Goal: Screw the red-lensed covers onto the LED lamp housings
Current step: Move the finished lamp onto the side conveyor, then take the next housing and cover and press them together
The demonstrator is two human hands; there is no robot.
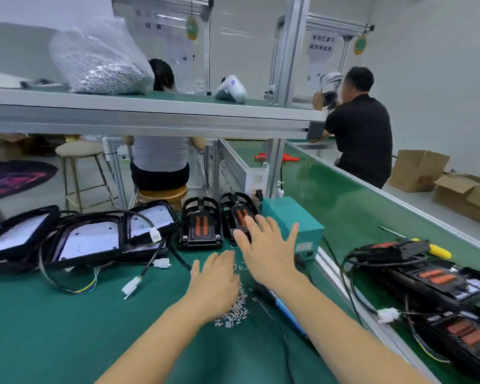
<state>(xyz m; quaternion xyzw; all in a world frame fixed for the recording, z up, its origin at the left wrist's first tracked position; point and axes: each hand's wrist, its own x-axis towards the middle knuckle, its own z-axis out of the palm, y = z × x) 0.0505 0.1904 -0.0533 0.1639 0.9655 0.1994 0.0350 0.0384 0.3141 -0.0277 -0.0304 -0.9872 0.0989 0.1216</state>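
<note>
right hand – fingers spread wide, over glossy black red-lensed cover | left hand – fingers relaxed, flat on small silvery screws | green counter

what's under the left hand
Loose small screws on the green mat, spilling out past the left hand. How many lie beneath the palm is hidden.

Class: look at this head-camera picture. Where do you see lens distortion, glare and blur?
Head view: the wide lens bows the shelf rail and the belt edge; soft glare lies on the green belt; the bag of screws and wall signs are blurred; the right hand is slightly smeared; light is even, shadows faint.
</note>
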